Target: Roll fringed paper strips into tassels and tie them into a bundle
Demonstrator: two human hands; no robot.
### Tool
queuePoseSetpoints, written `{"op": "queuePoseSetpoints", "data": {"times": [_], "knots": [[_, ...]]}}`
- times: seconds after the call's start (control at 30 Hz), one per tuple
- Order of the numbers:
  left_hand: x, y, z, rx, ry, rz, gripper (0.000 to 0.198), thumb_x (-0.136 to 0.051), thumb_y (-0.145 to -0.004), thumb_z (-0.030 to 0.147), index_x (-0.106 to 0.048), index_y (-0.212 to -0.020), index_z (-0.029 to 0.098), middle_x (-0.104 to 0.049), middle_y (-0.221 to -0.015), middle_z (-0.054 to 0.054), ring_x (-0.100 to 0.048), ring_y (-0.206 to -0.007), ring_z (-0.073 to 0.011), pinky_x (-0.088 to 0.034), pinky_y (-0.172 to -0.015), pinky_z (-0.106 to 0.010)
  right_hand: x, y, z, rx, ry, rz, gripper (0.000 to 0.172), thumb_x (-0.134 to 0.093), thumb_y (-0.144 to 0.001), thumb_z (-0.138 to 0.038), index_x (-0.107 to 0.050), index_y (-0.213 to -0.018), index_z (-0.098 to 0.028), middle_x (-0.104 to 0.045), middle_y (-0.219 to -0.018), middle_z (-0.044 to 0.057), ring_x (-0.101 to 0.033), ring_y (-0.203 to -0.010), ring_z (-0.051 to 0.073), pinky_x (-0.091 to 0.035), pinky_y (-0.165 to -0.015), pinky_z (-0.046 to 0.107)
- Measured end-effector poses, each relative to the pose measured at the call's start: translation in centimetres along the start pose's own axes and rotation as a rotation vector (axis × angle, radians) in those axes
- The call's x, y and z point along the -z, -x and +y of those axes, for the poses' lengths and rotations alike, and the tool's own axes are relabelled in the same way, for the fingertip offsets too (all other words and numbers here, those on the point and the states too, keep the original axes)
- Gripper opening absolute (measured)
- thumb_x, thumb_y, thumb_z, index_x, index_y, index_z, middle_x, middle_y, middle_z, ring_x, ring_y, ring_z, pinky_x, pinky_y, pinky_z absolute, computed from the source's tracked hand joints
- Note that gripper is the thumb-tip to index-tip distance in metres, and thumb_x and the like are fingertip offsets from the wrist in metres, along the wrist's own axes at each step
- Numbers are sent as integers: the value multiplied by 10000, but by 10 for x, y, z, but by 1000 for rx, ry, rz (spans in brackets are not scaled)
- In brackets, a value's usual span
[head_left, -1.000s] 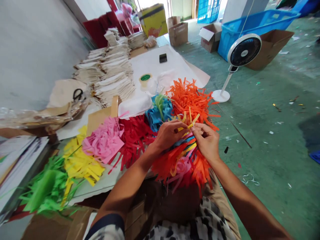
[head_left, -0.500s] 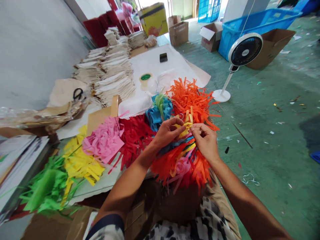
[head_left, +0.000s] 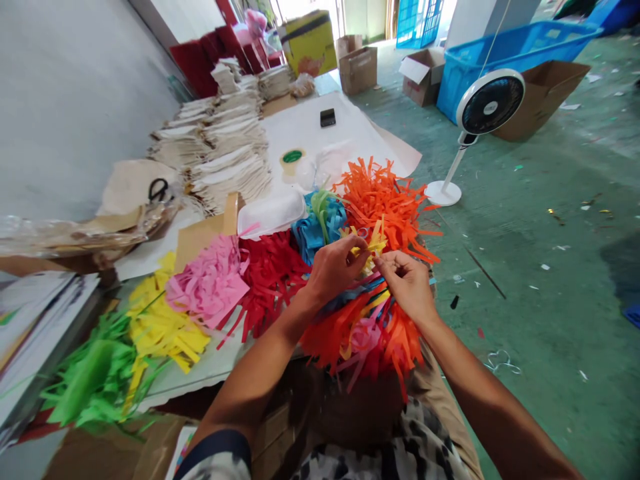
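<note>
My left hand [head_left: 336, 265] is closed in a pinch on a yellow paper strip [head_left: 379, 241] in front of me. Just to its right, my right hand [head_left: 409, 283] has thumb and forefinger pressed together; what they grip is too small to make out. Below both hands hangs a bunch of fringed paper strips [head_left: 345, 328], mostly orange-red, with pink, yellow and blue among them. Beyond the fingers lies a heap of orange fringed paper [head_left: 385, 193]. A blue bundle of strips [head_left: 311, 235] with light green on top is left of it.
Red [head_left: 273, 277], pink [head_left: 207, 283], yellow [head_left: 167, 323] and green [head_left: 93, 373] fringed paper piles line the table's near edge. A white tray [head_left: 273, 212], tape roll [head_left: 293, 157], phone-like dark object [head_left: 327, 118] and stacked pale bundles [head_left: 227, 157] lie beyond. A fan [head_left: 490, 103] stands right.
My fingertips have drawn slightly apart, and my right hand sits a little lower. The yellow strips between them show more openly. The surrounding piles stay put.
</note>
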State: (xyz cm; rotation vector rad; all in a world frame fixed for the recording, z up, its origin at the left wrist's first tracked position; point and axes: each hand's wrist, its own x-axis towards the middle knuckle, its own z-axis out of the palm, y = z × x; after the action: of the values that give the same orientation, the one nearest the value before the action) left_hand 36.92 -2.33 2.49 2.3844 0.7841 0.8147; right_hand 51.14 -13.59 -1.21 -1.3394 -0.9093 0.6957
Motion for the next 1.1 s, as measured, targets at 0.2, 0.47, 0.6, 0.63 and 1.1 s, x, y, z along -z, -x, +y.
{"op": "queuePoseSetpoints", "data": {"times": [0.2, 0.47, 0.6, 0.63, 1.1], "knots": [[0, 2, -4, -34, 3, 66, 90, -684, -971, 308, -695, -991, 221, -744, -827, 25, -655, -614, -90, -481, -623, -202, 1, 0, 3, -3, 21, -1, 307, -720, -939, -509, -743, -880, -209, -735, -772, 23, -634, -680, 166, -479, -649, 292], [7, 5, 5, -132, 16, -37, 134, -690, -981, 325, -720, -942, 200, -757, -991, -31, -659, -699, -96, -493, -673, -221, 1, 1, -1, -4, 46, 0, 352, -706, -946, -531, -701, -828, -200, -665, -708, -1, -545, -615, 138, -430, -600, 277], [8, 0, 7, -112, 127, -42, 362, -651, -1009, 443, -706, -768, 180, -745, -939, -59, -643, -729, -114, -492, -700, -244, 1, 1, -2, -2, 44, -7, 366, -709, -940, -553, -713, -846, -199, -668, -726, 4, -543, -628, 142, -427, -607, 279], [8, -1, 6, -80, 158, -37, 372, -661, -999, 471, -702, -771, 180, -736, -889, -49, -622, -692, -110, -483, -675, -241, 1, 1, -1, -1, 42, -9, 373, -708, -938, -563, -716, -854, -200, -673, -735, 7, -547, -633, 144, -428, -609, 281], [2, -6, 10, -7, 125, -67, 177, -589, -1033, 343, -678, -966, 207, -734, -831, 10, -603, -630, -85, -413, -621, -200, 1, 1, -3, 24, 30, -19, 329, -697, -945, -534, -676, -882, -212, -615, -722, -15, -493, -609, 136, -404, -597, 282]]}}
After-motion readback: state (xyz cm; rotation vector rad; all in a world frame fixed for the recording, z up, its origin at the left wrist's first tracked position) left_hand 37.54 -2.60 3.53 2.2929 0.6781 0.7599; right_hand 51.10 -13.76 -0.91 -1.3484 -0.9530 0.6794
